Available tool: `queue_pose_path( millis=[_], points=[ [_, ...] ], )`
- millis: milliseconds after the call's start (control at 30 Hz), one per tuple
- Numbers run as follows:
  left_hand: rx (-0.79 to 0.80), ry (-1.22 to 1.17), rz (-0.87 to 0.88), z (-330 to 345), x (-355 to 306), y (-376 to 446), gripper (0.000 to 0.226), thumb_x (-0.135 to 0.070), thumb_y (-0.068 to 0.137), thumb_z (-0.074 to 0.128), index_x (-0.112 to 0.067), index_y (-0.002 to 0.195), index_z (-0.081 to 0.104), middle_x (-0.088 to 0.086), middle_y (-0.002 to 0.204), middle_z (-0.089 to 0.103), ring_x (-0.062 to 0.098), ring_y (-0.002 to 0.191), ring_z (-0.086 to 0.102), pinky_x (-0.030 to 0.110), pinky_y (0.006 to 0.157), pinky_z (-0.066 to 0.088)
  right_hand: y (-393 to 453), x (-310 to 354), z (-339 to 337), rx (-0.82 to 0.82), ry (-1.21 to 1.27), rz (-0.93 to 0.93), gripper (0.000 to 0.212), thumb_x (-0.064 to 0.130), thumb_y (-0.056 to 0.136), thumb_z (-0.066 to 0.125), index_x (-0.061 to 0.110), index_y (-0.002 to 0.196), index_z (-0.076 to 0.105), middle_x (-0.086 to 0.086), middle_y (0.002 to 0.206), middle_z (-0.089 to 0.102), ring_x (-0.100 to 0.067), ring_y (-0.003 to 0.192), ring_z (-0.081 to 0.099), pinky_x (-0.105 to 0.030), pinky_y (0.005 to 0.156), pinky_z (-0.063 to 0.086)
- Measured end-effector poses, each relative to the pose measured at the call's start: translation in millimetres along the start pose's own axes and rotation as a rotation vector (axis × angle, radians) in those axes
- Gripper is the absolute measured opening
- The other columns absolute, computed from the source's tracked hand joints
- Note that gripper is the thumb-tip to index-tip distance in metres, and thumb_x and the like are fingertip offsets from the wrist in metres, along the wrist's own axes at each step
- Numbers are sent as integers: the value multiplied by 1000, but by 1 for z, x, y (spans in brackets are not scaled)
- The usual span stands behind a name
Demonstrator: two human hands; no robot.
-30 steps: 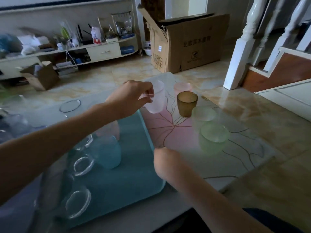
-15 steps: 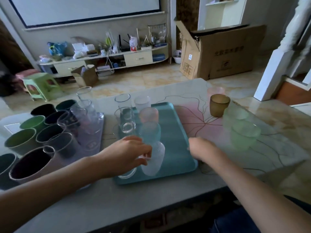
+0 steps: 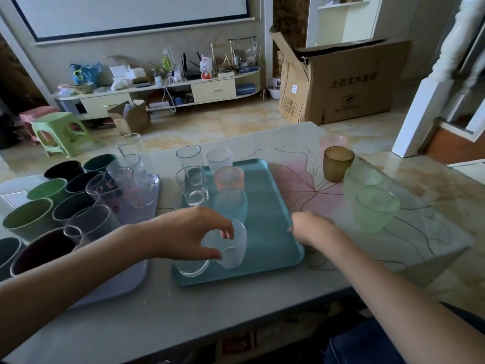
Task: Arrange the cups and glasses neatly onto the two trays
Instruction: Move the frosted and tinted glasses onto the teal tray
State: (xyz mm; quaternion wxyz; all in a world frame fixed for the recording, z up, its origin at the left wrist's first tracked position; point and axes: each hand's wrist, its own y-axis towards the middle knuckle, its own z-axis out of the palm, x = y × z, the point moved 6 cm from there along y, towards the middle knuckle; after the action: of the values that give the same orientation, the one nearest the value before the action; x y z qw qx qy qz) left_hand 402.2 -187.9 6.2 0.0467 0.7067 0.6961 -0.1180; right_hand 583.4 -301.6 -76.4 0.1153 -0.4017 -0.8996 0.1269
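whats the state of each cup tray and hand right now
frosted clear textured cup: upright on tray, left fingers at rim
teal plastic tray: partly filled
amber textured cup: upright, off tray
two green frosted cups: off tray
left hand: open
right hand: on tray edge

Cardboard box (image 3: 338, 80); green stool (image 3: 59, 132); cluttered low shelf (image 3: 162, 94)

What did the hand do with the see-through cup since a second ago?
The left hand carried the frosted cup from the table's far side down onto the teal tray, and its fingers are opening off it. The right hand stayed at the tray's edge; the amber cup didn't move.
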Motion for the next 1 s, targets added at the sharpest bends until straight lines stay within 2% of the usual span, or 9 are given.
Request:
queue_pose_path(
  millis=[67, 167, 300, 400, 467, 667, 800, 900, 1000],
  points=[
    [-67, -14, 5, -16, -2, 6, 34, -50, 77, 60, -30, 105, 63, -17, 102, 65, -7, 94, 55, 13, 88, 43, -3, -5, -7, -20, 36, 1, 22, 26, 95, 43, 14, 109, 55, -6, 114, 59, -27, 103, 61, -30, 77, 39],
    [-137, -16, -26, -38, -2, 26, 21, -40, 83, 63, -28, 99, 66, -18, 96, 66, -6, 90, 57, 10, 85, 43, -5, -16, -24, -119, 123, -15, 26, 30, 95, 43, 17, 72, 40, -6, 92, 55, -24, 80, 54, -28, 70, 37],
    [-198, 3, -1, -55, -2, 80, 9, -27, 87, 59, -26, 92, 66, -14, 89, 68, 2, 84, 62, 28, 82, 51, 4, -24, -63, -398, 213, -43, 16, 24, 95, 41, 13, 87, 47, -9, 98, 59, -28, 88, 54, -31, 70, 36],
    [-273, -5, -2, -67, -3, 146, 15, -18, 87, 54, -22, 95, 67, -10, 92, 67, 10, 87, 63, 32, 83, 52, 19, -31, -103, -592, 149, 24, 16, 13, 93, 44, 7, 102, 56, -11, 105, 61, -31, 100, 56, -32, 69, 39],
    [-304, 8, -3, -69, 0, 196, 22, -7, 86, 51, -15, 101, 66, 0, 102, 68, 17, 95, 63, 33, 86, 50, 33, -39, -125, -682, 45, 95, 17, 9, 88, 52, 8, 103, 60, -10, 108, 62, -31, 111, 51, -36, 80, 40],
    [-358, 227, -69, -48, 14, 319, 55, 5, 87, 46, -29, 129, 50, -3, 143, 44, 21, 130, 41, 38, 103, 36, 86, -69, -118, -564, -36, 230, 26, 8, 81, 49, 15, 102, 63, -8, 105, 64, -30, 110, 53, -53, 112, 15],
    [-276, 342, -28, -20, 20, 367, 51, -11, 92, 50, -30, 138, 40, 1, 155, 24, 21, 142, 19, 39, 113, 20, 112, -70, -115, -574, -30, 312, 32, 10, 83, 51, 22, 110, 62, 0, 87, 64, -27, 102, 59, -58, 113, -6],
    [-266, 335, -6, -8, 27, 384, 39, -22, 95, 48, -29, 133, 45, 1, 153, 28, 20, 142, 22, 37, 113, 18, 124, -70, -117, -584, 2, 342, 23, 9, 88, 47, 20, 98, 65, 2, 70, 55, -25, 97, 62, -57, 115, -7],
    [-356, 288, 31, -9, 27, 388, 31, -17, 94, 49, -25, 123, 55, 2, 143, 42, 21, 133, 35, 34, 109, 24, 129, -70, -111, -585, -16, 301, 31, 8, 89, 46, 22, 113, 61, 3, 65, 47, -25, 95, 61, -54, 116, -7]
  ],
)
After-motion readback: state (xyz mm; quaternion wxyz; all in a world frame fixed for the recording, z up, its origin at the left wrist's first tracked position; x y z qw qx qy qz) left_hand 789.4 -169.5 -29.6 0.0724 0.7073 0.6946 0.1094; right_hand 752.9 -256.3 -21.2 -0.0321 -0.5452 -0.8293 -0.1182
